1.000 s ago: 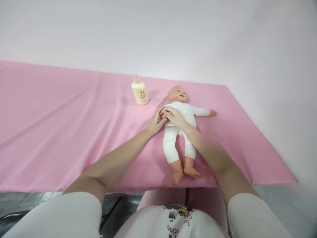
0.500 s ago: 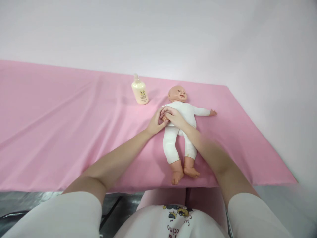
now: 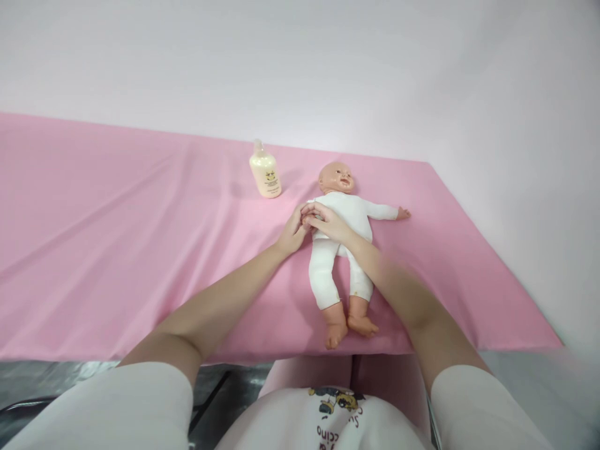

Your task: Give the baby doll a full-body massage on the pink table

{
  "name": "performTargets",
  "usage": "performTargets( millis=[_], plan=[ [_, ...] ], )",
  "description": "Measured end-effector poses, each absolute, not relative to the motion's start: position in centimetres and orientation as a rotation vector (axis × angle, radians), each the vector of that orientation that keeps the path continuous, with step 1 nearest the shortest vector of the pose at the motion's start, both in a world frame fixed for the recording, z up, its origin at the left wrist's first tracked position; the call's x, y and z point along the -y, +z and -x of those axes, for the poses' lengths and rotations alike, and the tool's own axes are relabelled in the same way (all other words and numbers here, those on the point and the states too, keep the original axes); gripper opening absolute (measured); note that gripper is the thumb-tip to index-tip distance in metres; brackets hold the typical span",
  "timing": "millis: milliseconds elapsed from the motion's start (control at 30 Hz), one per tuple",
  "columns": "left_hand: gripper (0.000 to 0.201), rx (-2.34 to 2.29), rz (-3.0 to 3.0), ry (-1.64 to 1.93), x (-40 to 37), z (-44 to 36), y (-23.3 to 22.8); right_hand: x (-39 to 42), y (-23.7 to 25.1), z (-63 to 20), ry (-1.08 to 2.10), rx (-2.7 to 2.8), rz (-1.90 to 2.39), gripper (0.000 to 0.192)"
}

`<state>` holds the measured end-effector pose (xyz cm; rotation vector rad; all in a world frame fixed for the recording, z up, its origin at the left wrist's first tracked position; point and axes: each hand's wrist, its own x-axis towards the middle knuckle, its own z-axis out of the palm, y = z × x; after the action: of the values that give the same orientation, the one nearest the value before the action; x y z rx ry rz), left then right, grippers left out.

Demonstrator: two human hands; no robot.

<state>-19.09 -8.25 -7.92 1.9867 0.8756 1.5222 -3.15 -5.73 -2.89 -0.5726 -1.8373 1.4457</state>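
Note:
A baby doll (image 3: 349, 209) in a white suit lies on its back, head away from me and bare feet toward me. Its arm on the right stretches out sideways. At its other arm, my left hand (image 3: 294, 230) and my right hand (image 3: 325, 222) close together around the doll's small hand (image 3: 308, 219), which is mostly covered by my fingers. My right hand reaches across the doll's belly, with its thumb over the doll's hand. Behind my left hand stands a pump bottle (image 3: 265, 174) of cream-coloured liquid, upright and untouched.
A pink cloth (image 3: 117, 237) with soft creases covers the table, whose near edge runs just beyond the doll's feet. A plain white wall (image 3: 300, 69) rises behind it. The table's right edge slants toward me.
My hands have shifted slightly on the doll's hand. My left thumb has drawn back, and my right thumb has slid a little left over it. The doll and bottle stay in place.

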Motion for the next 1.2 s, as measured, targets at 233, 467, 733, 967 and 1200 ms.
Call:
performTargets(
  millis=[233,467,733,967,1200],
  plan=[
    [0.049,-0.837,-1.941,1.615,8.37,18.78,-7.94,5.41,-3.05,2.96,1.361,1.907,0.513,0.025],
    [0.051,-0.870,-1.962,1.644,8.34,18.93,-8.11,5.43,-2.95,2.98,1.354,1.919,0.501,0.025],
    [0.063,-0.955,-1.915,1.630,8.58,18.98,-7.86,5.19,-3.29,3.24,1.435,1.905,0.558,0.024],
    [0.065,-1.044,-1.746,1.591,8.87,19.07,-7.68,5.16,-3.41,3.21,1.367,1.921,0.578,0.029],
    [0.072,-1.013,-1.804,1.531,8.16,19.31,-8.31,5.39,-3.20,3.31,1.287,1.852,0.595,0.026]
  ],
)
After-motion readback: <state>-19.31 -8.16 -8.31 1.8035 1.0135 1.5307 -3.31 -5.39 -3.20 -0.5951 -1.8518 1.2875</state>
